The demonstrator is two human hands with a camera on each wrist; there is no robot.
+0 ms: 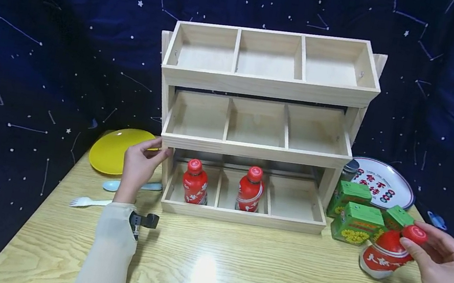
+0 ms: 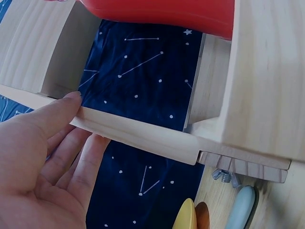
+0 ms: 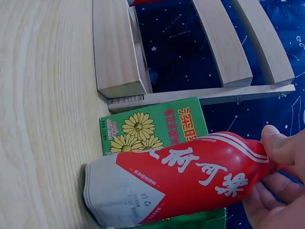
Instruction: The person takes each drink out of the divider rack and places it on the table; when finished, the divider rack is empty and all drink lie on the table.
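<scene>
Right hand (image 1: 449,268): fingers and thumb grasp a red bottle (image 1: 387,255) at its cap end, probably because the narrow neck suits a pinch and leaves the base free. Bottle tilted, in front of the green boxes (image 1: 358,221), right of the rack; base contact with the desk (image 1: 276,278) cannot be told. Left hand (image 1: 140,167): thumb and fingers pinch the left upright of the wooden rack (image 1: 256,153), seemingly to steady it. Bottom tier: one upright bottle (image 1: 195,185) in the left compartment, another bottle (image 1: 250,192) in the middle; dividers keep them apart.
</scene>
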